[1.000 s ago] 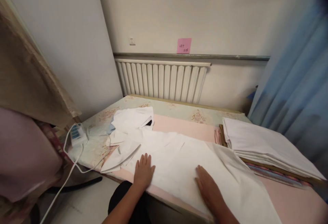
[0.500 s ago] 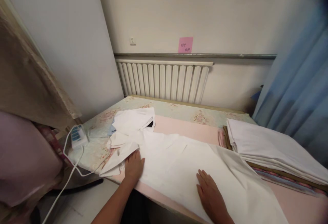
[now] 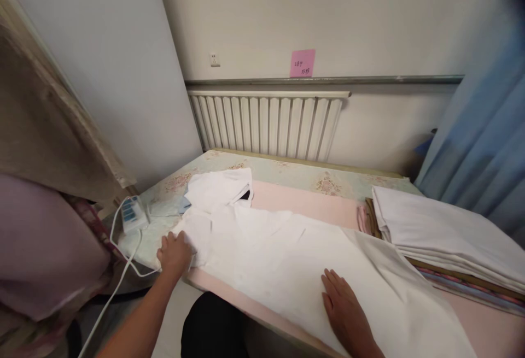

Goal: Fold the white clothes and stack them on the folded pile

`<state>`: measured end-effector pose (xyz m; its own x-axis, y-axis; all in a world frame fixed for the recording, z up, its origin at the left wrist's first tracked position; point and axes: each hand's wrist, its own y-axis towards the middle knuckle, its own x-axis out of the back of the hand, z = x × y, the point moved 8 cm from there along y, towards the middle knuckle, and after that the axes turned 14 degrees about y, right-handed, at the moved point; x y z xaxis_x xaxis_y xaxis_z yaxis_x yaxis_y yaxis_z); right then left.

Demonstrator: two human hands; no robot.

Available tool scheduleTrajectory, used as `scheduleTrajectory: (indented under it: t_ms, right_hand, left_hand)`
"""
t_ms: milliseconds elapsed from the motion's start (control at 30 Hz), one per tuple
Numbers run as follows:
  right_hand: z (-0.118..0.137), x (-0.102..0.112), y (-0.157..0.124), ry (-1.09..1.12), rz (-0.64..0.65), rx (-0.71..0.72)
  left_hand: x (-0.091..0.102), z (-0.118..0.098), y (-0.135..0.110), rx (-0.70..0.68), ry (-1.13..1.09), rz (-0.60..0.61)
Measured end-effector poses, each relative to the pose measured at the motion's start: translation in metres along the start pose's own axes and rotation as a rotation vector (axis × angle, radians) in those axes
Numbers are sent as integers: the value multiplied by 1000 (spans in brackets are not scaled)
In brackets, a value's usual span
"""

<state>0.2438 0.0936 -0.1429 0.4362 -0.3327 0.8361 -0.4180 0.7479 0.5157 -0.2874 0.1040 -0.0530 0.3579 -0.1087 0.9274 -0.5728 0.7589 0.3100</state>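
Note:
A large white cloth (image 3: 283,262) lies spread over a pink sheet on the table, with light creases and raised folds toward its right end. My left hand (image 3: 175,253) is at the cloth's left end, its fingers curled over the edge and closed on it. Flat on the middle of the cloth rests my right hand (image 3: 343,306), fingers stretched out and holding nothing. Beyond the left part, a bunched white piece (image 3: 219,186) shows a small dark patch (image 3: 245,195) at its edge. Whether this piece joins the large cloth, I cannot tell.
A folded white stack (image 3: 443,232) lies on other folded fabrics at the right. At the left table edge sits a power strip (image 3: 134,215) with a white cord (image 3: 107,298) hanging down. Behind the table stand a radiator (image 3: 266,123) and a blue curtain (image 3: 484,145).
My left hand has moved left and toward me, and the raised white flap there now lies flatter under it. My right hand stays flat on the cloth. The view has shifted slightly.

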Motion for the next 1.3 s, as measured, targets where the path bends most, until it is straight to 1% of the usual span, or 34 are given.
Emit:
scheduleTrajectory:
  t_ms: [67,100,167,200,233,267,333,367,433,533,733,867,1033,1167,1233,1300]
  right_hand:
    - [-1,0,-1,19,-6,-3]
    - [-1,0,-1,28,-10,-2]
    - [-1,0,-2,43,-16,1]
    - [-1,0,-2,47,-16,0]
    - [-2,-1,-2,49,-14,-3]
    - [-2,-1,-2,49,-11,-5]
    - [-2,-1,-2,50,-1,-12]
    - [-2,-1,-2,52,1,-13]
    - [-1,0,-2,60,-1,-12]
    - [1,1,-2,72,-5,-7]
    - [0,0,-2,65,5,-20]
    - [0,0,-2,64,3,-3]
    - [-1,2,-2,96,-3,-26]
    - [0,1,-2,78,-2,-15]
    - [-1,1,-2,87,-3,-19]
    - [-1,0,-2,107,-9,-28]
  left_hand:
    - [11,-3,-1,27,-2,-49]
    - [19,-11,-3,8,-10,-90]
    - [34,-40,-12,-113,-50,-179]
    - [38,-59,-19,-198,-83,-189]
    - [38,-78,-28,-278,-119,-174]
    - [36,-95,-38,-326,-147,-146]
    - [23,-122,-58,-379,-153,-61]
    - [17,-131,-67,-390,-149,-34]
    - [4,-142,-82,-393,-138,9]
    - [-9,-145,-92,-391,-125,38]
    - [-14,-137,-84,-410,-106,60]
    - [-13,-134,-80,-416,-100,63]
    - [-11,-134,-80,-421,-105,63]
    - [-7,-132,-79,-423,-111,67]
    - [-2,-125,-75,-428,-115,72]
    - [4,-111,-66,-418,-112,78]
